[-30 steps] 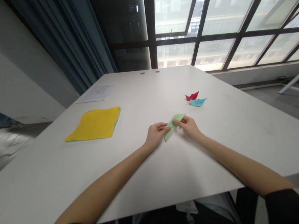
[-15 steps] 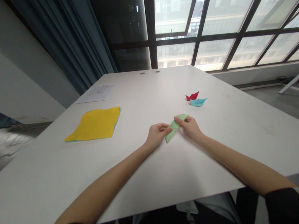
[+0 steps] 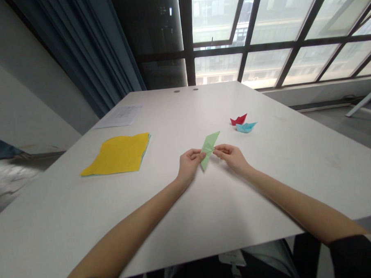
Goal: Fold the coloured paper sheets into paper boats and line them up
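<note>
A folded piece of light green paper point(image 3: 209, 144) is held up between my two hands over the front half of the white table point(image 3: 177, 221). My left hand point(image 3: 190, 163) pinches its left edge near the lower end, thumb on the near face. On the other side, my right hand point(image 3: 231, 156) pinches the paper's right edge near the middle, thumb and fingertips together. The paper slants, its upper point leaning right. Beyond my right hand stand a red paper boat point(image 3: 238, 120) and a light blue paper boat point(image 3: 246, 127), close together.
A stack of paper squares, yellow on top point(image 3: 117, 155), lies to the left with bluish sheets showing under its edge. Behind it is a printed white sheet point(image 3: 119, 116). A blue curtain point(image 3: 83, 45) and windows point(image 3: 269, 28) stand past the table's far edge.
The green paper has turned more upright and shifted slightly left. My right hand has slid from its upper end to its right edge. My left hand moved a little left and up.
</note>
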Motion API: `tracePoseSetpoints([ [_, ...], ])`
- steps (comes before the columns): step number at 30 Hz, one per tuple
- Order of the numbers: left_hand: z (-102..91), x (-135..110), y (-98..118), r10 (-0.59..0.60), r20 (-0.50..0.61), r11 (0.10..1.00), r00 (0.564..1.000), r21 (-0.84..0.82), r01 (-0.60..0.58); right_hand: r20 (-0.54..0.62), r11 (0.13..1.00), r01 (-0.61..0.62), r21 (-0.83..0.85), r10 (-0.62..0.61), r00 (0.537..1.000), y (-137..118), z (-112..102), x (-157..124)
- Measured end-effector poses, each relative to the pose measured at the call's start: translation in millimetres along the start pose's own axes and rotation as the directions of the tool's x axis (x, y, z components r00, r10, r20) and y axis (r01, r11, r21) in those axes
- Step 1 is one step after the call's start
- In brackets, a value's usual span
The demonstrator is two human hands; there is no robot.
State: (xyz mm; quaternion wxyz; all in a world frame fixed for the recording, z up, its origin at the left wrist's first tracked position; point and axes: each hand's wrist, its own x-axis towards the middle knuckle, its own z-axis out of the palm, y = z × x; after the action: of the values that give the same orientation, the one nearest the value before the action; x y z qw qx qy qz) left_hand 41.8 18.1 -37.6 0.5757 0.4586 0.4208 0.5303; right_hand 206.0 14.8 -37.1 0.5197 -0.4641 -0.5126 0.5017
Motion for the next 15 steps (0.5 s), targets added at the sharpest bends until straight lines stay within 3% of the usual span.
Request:
tracePoseSetpoints([
  [6, 1.7, -2, 0, -0.017, 0.045, 1.0, 0.999, -0.021, 0.018, -0.029, 0.998, 0.051, -0.022, -0.052, 0.998, -2, 1, -2],
  [11, 1.0, 0, -2, 0.044, 0.099, 0.997, 0.994, 0.066, -0.051, -0.013, 0.969, 0.147, -0.197, -0.152, 0.988, -7, -4, -1],
  [13, 0.2, 0, -1, 0.105, 0.087, 0.986, 0.991, 0.121, -0.115, 0.034, 0.908, 0.229, -0.352, -0.232, 0.972, -14, -8, -1],
  [15, -0.5, -1, 0, 0.186, 0.065, 0.966, 0.98, 0.169, -0.194, 0.124, 0.79, 0.328, -0.519, -0.31, 0.943, -21, -12, -3],
])
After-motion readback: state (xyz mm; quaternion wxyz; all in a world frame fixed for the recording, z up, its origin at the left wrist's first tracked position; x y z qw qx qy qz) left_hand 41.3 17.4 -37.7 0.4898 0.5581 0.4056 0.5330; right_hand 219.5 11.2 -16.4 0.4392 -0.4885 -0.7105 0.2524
